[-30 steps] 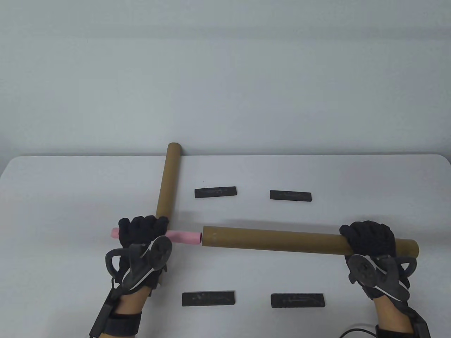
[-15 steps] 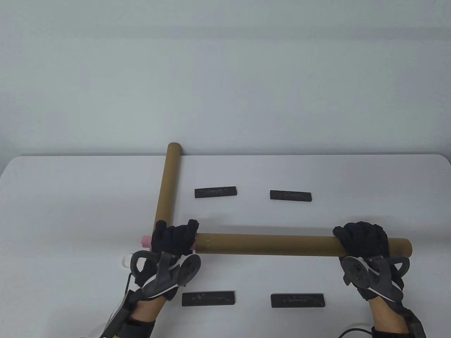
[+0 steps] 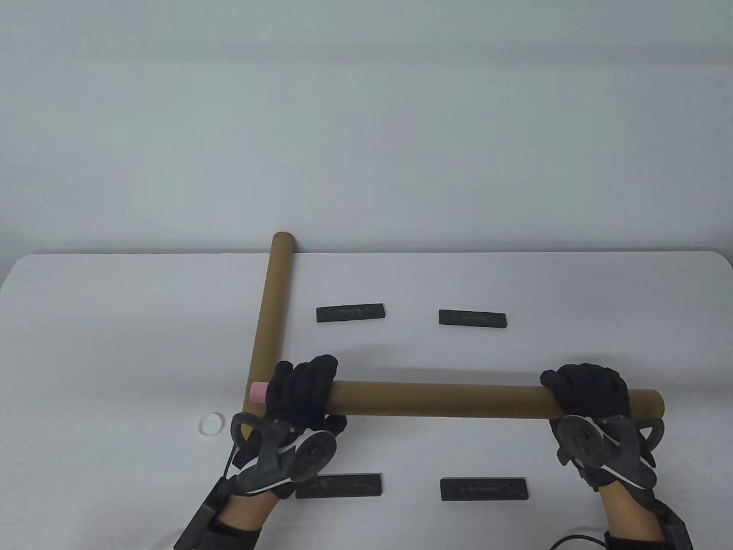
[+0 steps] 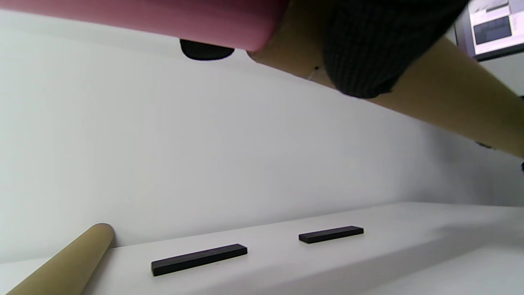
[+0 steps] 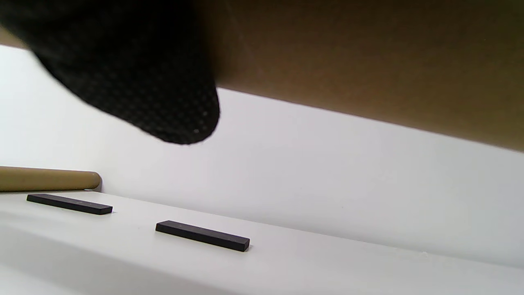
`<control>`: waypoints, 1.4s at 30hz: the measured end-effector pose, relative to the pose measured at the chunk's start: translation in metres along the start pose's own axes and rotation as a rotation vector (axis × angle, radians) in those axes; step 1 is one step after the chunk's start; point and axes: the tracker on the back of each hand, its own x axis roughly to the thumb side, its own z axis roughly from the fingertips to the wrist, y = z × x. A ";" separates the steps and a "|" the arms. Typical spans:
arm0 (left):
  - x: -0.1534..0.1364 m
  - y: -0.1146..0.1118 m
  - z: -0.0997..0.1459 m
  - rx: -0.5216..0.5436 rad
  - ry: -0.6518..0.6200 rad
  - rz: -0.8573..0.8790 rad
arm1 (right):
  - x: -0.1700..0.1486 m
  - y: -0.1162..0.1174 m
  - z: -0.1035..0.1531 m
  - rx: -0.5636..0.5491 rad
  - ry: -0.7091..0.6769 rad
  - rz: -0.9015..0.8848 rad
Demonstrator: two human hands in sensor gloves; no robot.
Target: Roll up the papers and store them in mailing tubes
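A brown mailing tube is held level above the table, running left to right. My right hand grips it near its right end; it fills the top of the right wrist view. My left hand grips a pink rolled paper at the tube's left mouth. Only a short pink stub shows left of the hand; the rest is inside the tube or under the glove. The left wrist view shows the pink roll meeting the tube. A second brown tube lies on the table at the left.
Four black flat bars lie on the white table: two at the back, two at the front. A small white ring lies left of my left hand. The table's back edge meets a pale wall.
My left hand has moved right with the pink roll, sliding it further into the tube, so less pink shows. The tube and my right hand have shifted slightly left. The white ring is uncovered.
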 end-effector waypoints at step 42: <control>-0.123 0.016 0.015 -0.218 0.449 0.072 | 0.003 0.004 -0.003 -0.008 0.042 0.066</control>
